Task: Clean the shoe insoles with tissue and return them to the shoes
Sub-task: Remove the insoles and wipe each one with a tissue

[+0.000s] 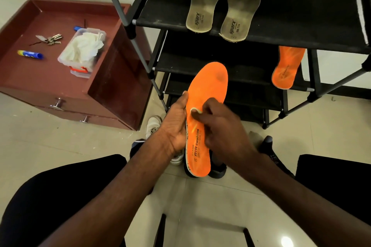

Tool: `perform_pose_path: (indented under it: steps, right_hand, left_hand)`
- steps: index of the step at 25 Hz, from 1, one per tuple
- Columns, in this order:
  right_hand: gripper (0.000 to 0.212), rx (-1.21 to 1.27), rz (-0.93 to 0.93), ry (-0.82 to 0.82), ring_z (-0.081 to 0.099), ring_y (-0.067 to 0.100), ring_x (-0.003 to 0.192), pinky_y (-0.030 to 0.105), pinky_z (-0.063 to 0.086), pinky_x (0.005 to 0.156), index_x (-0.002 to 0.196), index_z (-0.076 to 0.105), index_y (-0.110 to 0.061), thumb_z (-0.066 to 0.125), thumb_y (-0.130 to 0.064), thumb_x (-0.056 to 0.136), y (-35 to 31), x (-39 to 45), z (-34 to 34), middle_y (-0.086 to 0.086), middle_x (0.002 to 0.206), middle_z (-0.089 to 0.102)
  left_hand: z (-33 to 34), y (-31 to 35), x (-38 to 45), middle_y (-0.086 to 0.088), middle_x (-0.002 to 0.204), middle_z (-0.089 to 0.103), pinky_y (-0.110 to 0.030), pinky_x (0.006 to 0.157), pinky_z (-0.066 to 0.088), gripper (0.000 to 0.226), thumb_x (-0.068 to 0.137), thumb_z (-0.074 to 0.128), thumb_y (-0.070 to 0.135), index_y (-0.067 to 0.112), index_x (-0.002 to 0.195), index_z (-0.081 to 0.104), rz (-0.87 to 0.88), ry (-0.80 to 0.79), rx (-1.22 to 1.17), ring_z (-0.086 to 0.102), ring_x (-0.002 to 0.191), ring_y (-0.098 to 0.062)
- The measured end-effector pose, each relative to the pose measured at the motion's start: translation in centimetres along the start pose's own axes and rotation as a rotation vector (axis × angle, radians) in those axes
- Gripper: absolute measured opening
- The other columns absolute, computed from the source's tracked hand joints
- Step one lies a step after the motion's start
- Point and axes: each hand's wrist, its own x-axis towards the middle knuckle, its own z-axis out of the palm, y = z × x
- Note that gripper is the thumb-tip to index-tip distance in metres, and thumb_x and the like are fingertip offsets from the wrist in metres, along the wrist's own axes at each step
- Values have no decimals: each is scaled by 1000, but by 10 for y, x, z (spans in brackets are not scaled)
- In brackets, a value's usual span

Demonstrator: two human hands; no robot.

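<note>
Left hand [176,126] grips orange insole [208,94] by its left edge, above the floor in front of the shoe rack [301,16]. Right hand [218,126] pinches small tissue wad [194,109], pressed mid-insole. Second orange insole [287,66] on a lower shelf, right end; grey pair [222,2] on top shelf.

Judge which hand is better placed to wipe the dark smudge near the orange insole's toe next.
Right. The right hand already pinches the tissue against the held orange insole, just below the dark smudge. The left hand grips the insole's edge, steadying it.
</note>
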Motion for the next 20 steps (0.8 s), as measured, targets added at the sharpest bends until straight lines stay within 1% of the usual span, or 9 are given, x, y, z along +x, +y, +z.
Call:
perform_pose_path:
  steps: [3,5,8,9,11,12,14,17,20]
  right_hand:
    - [41,-62,152,152,59,30,93,46,57,79,128,72,-11,70,-2,89,29,18,-15,10,105,57]
    - [38,-29,230,159,61,28,94,46,57,82,126,73,-11,66,-1,90,29,21,-12,9,107,58]
    - [39,113,59,23,60,23,87,34,51,71,120,76,-14,59,-8,86,-5,3,0,3,100,56]
    - [39,130,14,-20,59,23,85,33,50,68,119,77,-14,59,-9,84,-8,-1,-1,3,99,56]
    - [39,82,1,3,60,25,88,40,55,70,122,76,-13,67,-5,84,3,5,-7,6,101,57]
    - [41,52,40,41,60,26,89,43,57,73,124,75,-13,71,-3,85,10,9,-9,6,103,58]
    - [40,74,108,64,60,24,90,43,57,75,125,74,-13,70,-1,87,10,12,-9,5,104,57]
    - [40,154,-6,-17,59,18,87,36,54,69,122,76,-16,66,1,87,1,4,-7,1,104,57]
    - [39,101,45,53,59,20,88,40,57,72,125,75,-15,71,-2,88,15,11,-12,1,104,57]
  left_hand:
    - [4,-4,0,-13,95,79,-38,69,66,58,108,36,56,10,123,69,-13,-45,36,78,79,-25]
    - [7,-8,-1,-12,92,79,-37,71,66,58,109,35,56,11,119,70,-23,-42,53,78,78,-24]
    - [-2,-8,4,-18,110,77,-41,81,64,64,108,36,57,4,125,66,-33,-56,-16,78,93,-29]
    - [-4,-6,5,-20,115,75,-42,83,64,65,107,38,58,3,126,66,-32,-62,-25,77,97,-31]
    - [-5,-5,4,-20,119,74,-46,88,62,65,107,39,57,3,131,65,-34,-90,-31,76,101,-32]
    - [-3,-4,3,-19,119,74,-47,90,60,65,107,38,57,4,134,64,-35,-111,-35,76,101,-32]
    - [-2,-3,3,-19,115,75,-47,89,60,64,108,36,56,5,135,63,-35,-139,-45,77,98,-31]
    - [-5,-1,4,-18,109,77,-43,85,63,62,109,36,54,3,126,66,-28,-146,-69,78,96,-30]
    - [-4,-1,1,-18,109,77,-43,85,64,62,109,35,53,2,127,66,-25,-195,-79,78,96,-29]
